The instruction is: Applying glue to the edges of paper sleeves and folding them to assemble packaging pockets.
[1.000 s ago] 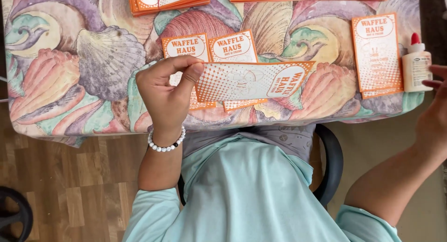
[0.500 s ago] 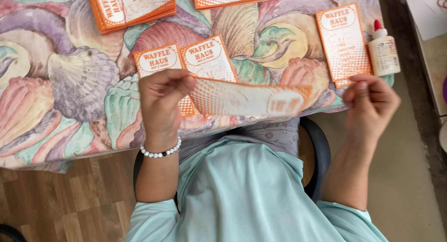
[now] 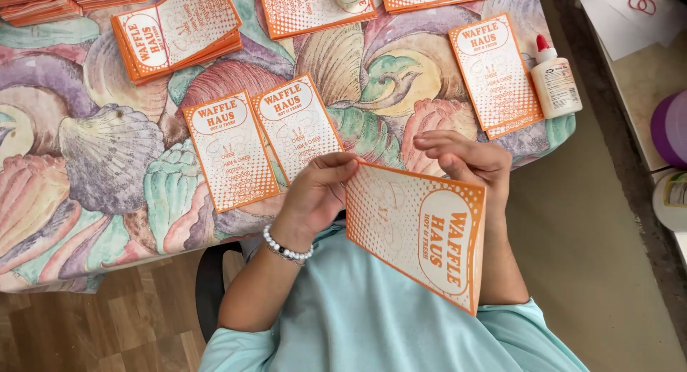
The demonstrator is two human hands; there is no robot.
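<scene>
Your left hand [image 3: 318,193] curls its fingers inward, thumb pinched, wrist bent, beaded bracelet on it. Your right hand [image 3: 469,164] is raised with fingers extended leftward, forearm dropping toward your body.

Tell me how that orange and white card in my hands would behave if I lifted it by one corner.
The card looks thin yet keeps flat between the left hand and right hand, so it is probably light and fairly stiff. By one corner it might sag a little. Its surface looks smooth, so it could slip from a loose pinch.
</scene>
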